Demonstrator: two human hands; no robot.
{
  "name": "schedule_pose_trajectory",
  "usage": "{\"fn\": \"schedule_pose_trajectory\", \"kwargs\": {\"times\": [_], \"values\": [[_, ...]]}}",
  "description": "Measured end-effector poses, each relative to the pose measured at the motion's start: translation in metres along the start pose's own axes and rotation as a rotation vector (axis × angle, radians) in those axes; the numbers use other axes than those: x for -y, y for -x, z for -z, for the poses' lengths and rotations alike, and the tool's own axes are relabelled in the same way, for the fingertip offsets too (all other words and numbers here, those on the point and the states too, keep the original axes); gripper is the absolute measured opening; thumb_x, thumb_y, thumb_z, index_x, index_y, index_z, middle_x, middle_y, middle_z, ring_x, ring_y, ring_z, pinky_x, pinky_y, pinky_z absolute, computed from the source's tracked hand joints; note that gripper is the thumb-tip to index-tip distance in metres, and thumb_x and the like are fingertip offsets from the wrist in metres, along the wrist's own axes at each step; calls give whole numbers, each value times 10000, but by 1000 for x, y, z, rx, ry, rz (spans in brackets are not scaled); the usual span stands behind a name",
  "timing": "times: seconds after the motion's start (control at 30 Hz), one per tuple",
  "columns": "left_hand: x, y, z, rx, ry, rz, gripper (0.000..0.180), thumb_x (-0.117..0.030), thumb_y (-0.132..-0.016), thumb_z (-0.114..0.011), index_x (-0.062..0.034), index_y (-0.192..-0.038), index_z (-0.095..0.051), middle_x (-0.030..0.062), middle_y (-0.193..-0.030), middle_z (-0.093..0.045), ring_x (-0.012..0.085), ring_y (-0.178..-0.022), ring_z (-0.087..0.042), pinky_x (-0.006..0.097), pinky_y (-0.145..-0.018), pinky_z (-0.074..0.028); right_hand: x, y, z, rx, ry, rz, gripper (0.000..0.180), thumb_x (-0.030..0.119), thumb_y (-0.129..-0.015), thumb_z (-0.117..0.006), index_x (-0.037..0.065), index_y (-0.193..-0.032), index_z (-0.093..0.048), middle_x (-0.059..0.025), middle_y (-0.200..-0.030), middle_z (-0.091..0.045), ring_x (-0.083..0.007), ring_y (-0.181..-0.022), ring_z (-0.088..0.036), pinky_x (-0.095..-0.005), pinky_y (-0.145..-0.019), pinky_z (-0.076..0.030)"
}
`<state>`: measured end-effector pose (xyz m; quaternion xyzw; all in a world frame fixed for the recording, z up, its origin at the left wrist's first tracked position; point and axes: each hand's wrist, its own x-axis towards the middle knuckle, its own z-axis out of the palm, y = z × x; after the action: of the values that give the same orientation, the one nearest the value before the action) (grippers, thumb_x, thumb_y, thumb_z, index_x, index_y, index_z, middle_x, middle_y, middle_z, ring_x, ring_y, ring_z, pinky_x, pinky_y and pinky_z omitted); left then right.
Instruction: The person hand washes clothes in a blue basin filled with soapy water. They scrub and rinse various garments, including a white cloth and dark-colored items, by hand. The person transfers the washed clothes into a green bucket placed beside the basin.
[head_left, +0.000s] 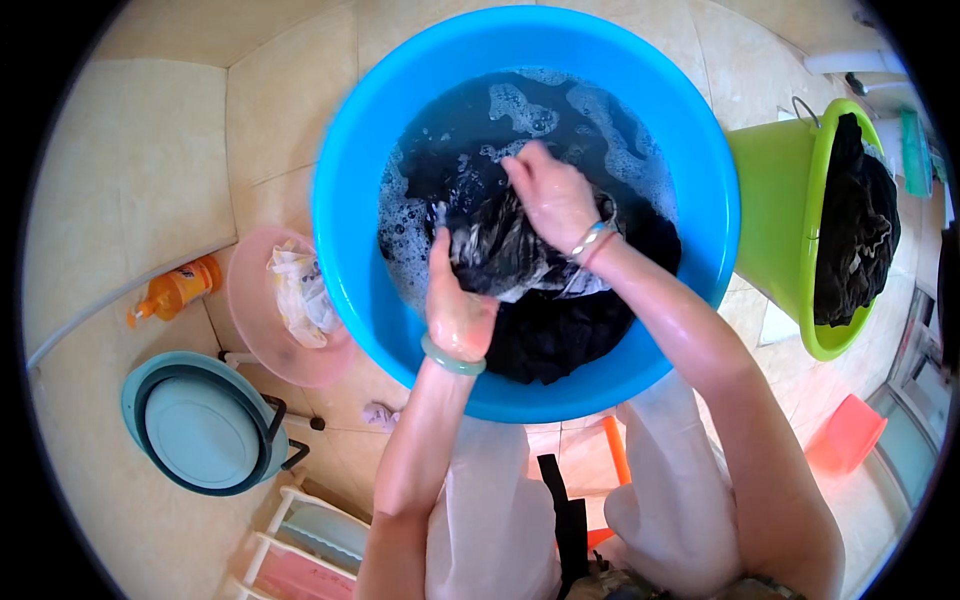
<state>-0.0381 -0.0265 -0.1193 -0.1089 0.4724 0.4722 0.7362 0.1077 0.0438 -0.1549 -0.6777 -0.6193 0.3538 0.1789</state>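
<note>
A wet black-and-grey patterned garment point(497, 243) is bunched up between my hands, just above the sudsy dark water point(455, 135) in a big blue tub point(350, 190). My left hand point(460, 312) holds its near left side, thumb up along the cloth and the other fingers mostly hidden. Curled into a fist, my right hand point(556, 198) grips the garment's upper right part; its fingertips are turned out of sight. Black cloth point(555, 340) lies soaked in the tub's near side, beneath the garment. A jade-like bangle point(452, 356) circles my left wrist, a bracelet point(590, 238) my right.
Right of the tub, a lime-green bucket point(775, 190) holds dark clothes point(857, 225). At left are a pink basin point(262, 340) with white cloth point(300, 290), an orange pump bottle point(178, 289) and a folded blue-grey basin point(200, 430). A coral-red container point(850, 432) stands at lower right.
</note>
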Motion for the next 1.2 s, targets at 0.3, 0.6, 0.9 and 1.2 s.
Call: {"fn": "schedule_pose_trajectory", "kwargs": {"times": [0.3, 0.6, 0.9, 1.2], "values": [[-13, 14, 20, -27, -872, -630, 789, -139, -821, -795, -6, -1436, -318, 145, -1359, -495, 248, -1229, -494, 386, -1078, -352, 14, 22, 53, 207, -488, 224, 297, 152, -1000, -459, 72, -1286, -465, -206, -835, -632, -370, -803, -659, -440, -736, -495], [-43, 46, -22, 200, -2014, -1090, 659, -39, -653, -795, -42, -1272, -569, 119, -1537, -401, 308, -1478, -289, 492, -1172, -249, 55, 67, 55, 190, -491, 535, 368, 143, -907, -636, 57, -1217, -456, -213, -925, -637, -390, -800, -664, -451, -694, -543], [-60, 91, -14, 40, -1315, -1134, 706, -144, -653, -846, 70, -1258, -552, 199, -1206, -637, 299, -1046, -656, 370, -973, -487, 5, 45, 22, 338, -125, 614, 828, 477, -699, -826, 73, -1353, -516, -149, -1266, -622, -330, -1218, -544, -439, -1108, -320], [-67, -4, -31, 19, -452, -544, 759, -66, -875, -728, -83, -1503, -303, 147, -1336, -545, 229, -1167, -565, 360, -996, -457, -36, -14, 71, 56, -658, 89, 613, 143, -703, -837, 50, -1255, -586, -127, -1221, -629, -205, -1132, -581, -343, -968, -478]]}}
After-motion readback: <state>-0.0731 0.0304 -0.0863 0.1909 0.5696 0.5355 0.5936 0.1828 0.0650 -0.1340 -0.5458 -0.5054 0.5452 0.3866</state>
